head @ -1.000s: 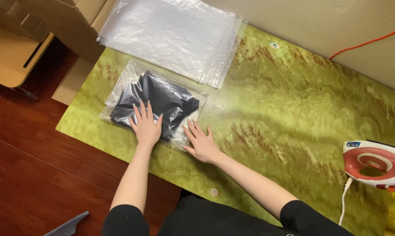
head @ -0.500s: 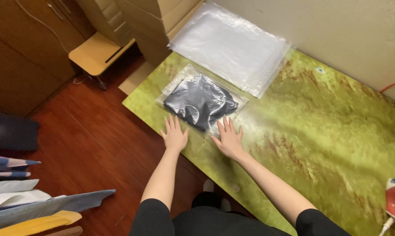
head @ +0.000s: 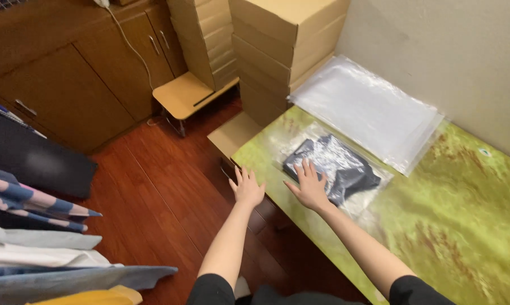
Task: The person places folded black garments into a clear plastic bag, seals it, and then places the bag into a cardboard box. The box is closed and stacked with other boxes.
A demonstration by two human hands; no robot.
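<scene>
A clear plastic bag with a folded dark garment (head: 339, 166) lies flat near the left end of the green marbled table (head: 458, 226). My right hand (head: 309, 184) rests palm down, fingers spread, on the bag's near left corner. My left hand (head: 247, 186) hovers with fingers spread, holding nothing, just past the table's left edge over the wooden floor.
A stack of empty clear bags (head: 368, 110) lies behind the packed bag against the wall. Stacked cardboard boxes (head: 266, 42) stand at the table's far left, with a small wooden stool (head: 187, 96) and brown cabinets beyond. Folded clothes (head: 34, 226) pile at the left.
The view has swung left and away from the iron. My left hand slid off the bag and past the table edge. My right hand moved from the bag's right side onto its left corner.
</scene>
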